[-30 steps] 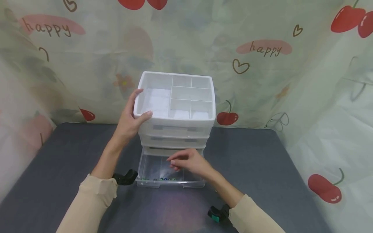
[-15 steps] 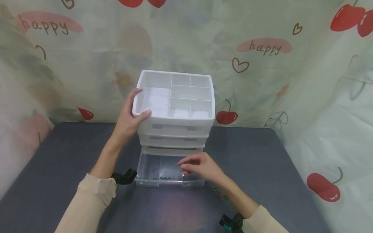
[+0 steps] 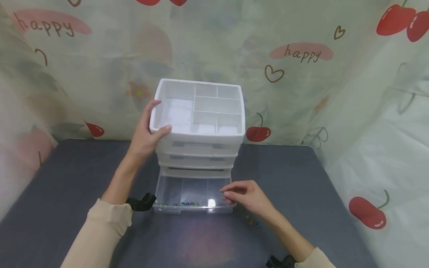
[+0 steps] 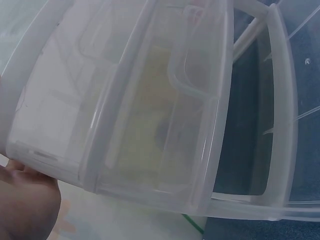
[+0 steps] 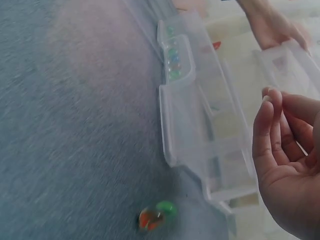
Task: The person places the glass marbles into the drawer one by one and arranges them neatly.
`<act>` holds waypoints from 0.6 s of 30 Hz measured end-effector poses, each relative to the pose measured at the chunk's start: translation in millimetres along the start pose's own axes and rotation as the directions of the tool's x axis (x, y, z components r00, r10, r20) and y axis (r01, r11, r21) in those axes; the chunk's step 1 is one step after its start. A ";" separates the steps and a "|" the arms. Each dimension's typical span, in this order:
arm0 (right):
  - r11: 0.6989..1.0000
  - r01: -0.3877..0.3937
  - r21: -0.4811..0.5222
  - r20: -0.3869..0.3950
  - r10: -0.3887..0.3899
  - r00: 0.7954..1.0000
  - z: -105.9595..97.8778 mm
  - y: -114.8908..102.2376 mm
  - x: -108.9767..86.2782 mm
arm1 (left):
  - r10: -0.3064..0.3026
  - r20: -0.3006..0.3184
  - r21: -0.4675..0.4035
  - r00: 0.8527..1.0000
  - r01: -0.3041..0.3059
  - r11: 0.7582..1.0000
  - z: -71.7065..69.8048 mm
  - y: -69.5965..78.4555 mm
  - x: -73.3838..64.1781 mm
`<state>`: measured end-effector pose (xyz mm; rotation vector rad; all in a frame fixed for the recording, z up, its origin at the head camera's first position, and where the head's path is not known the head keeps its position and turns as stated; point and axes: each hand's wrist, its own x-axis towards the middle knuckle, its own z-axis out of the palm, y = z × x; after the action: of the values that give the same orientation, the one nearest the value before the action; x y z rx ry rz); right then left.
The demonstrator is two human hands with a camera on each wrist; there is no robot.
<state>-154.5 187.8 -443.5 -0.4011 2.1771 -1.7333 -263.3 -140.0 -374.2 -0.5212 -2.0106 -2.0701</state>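
Observation:
A white plastic drawer organizer (image 3: pixel 197 134) stands on the table, its divided top tray facing up. My left hand (image 3: pixel 142 138) grips the tray's left side, thumb over the front rim. Below, the clear bottom drawer (image 3: pixel 171 186) is pulled out. Several glass marbles (image 3: pixel 187 204) line up along its front wall. Over the drawer's right edge hovers my right hand (image 3: pixel 249 195), fingers loosely curled with thumb and fingertips close together. Nothing shows between them in the right wrist view. Beside the drawer, a few loose marbles (image 3: pixel 250 221) lie on the table, just below that hand.
The dark grey table (image 3: pixel 285 178) reaches back to a hanging cloth (image 3: pixel 214 44) printed with cherries and hearts. Two upper drawers (image 3: pixel 197 160) of the organizer are pushed in above the bottom one. Black camera mounts sit on both wrists.
My right hand has moved right, from over the middle of the drawer to its right edge, uncovering marbles on the table. My left hand keeps its grip on the organizer.

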 end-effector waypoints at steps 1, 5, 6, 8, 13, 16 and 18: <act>1.000 -0.001 0.006 -0.004 0.001 1.000 -1.7 1.3 -2.1 | 0.002 -0.003 0.004 1.000 -0.002 1.000 0.1 -0.2 0.0; 1.000 -0.003 0.011 -0.021 0.003 1.000 -8.7 6.0 -11.2 | 0.008 -0.009 0.013 1.000 -0.008 1.000 0.5 -1.0 0.1; 1.000 -0.004 0.007 -0.027 0.004 1.000 -10.4 7.1 -13.6 | 0.009 -0.010 0.012 1.000 -0.009 1.000 0.7 -1.1 0.1; 1.000 -0.004 0.000 -0.037 0.004 0.999 -14.0 9.0 -18.2 | 0.010 -0.011 0.007 1.000 -0.010 1.000 1.0 -1.4 0.3; 1.000 -0.009 -0.001 -0.049 0.009 0.999 -21.9 12.1 -28.9 | 0.013 -0.013 0.009 1.000 -0.013 1.000 1.7 -1.8 0.3; 1.000 -0.014 -0.012 -0.053 0.014 0.998 -25.7 14.8 -34.8 | 0.015 -0.019 0.018 1.000 -0.014 1.000 2.0 -1.5 0.0; 1.000 -0.010 -0.022 -0.058 0.008 0.998 -27.5 17.4 -38.5 | 0.015 -0.020 0.024 1.000 -0.015 1.000 2.2 -1.6 -0.6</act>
<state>-131.5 231.9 -451.7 -0.3503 2.2371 -1.7377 -263.1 -137.8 -375.9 -0.5077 -2.0109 -2.0322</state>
